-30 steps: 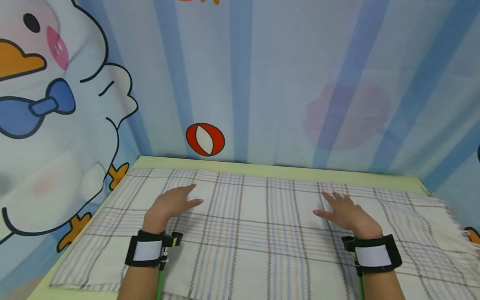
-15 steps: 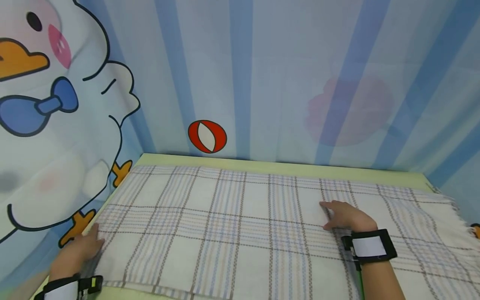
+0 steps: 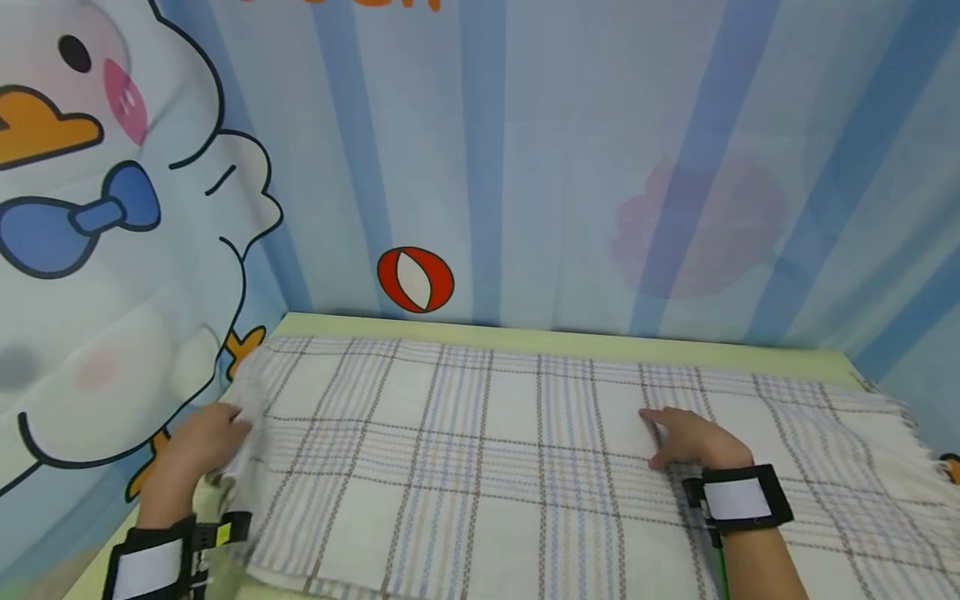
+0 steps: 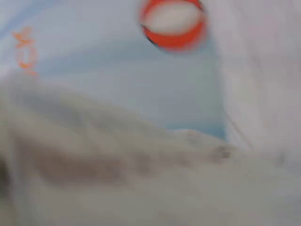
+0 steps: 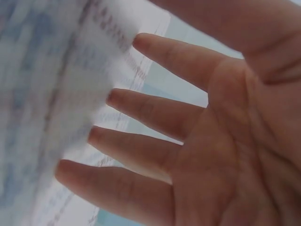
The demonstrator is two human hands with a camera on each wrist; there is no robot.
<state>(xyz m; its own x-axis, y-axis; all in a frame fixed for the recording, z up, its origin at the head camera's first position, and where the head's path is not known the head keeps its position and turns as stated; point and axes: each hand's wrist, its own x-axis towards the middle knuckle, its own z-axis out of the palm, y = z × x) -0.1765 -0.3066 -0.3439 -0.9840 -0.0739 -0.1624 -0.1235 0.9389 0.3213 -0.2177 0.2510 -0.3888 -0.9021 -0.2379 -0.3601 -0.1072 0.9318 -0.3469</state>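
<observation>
A plaid cloth [image 3: 450,467], white with brown, blue and beige lines, lies spread across the pale yellow table [image 3: 465,325]. At its left edge my left hand [image 3: 202,442] holds the cloth, whose side there is raised off the table and bunched. In the left wrist view the cloth [image 4: 188,188] is blurred and the fingers are hidden. On the right half of the cloth, my right hand [image 3: 690,437] rests with its fingertips down. The right wrist view shows that hand's fingers [image 5: 150,108] spread and fairly straight, tips touching the cloth.
Behind the table hangs a striped blue curtain [image 3: 562,167] printed with a red and white ball [image 3: 416,279]. A large printed duck [image 3: 112,333] covers the left side. The cloth's fringed end [image 3: 918,433] reaches the right table edge.
My left hand moved from above the cloth out to its left edge, took hold of it, then lifted it inward and away from me. My right hand lowered onto the cloth and stays there.
</observation>
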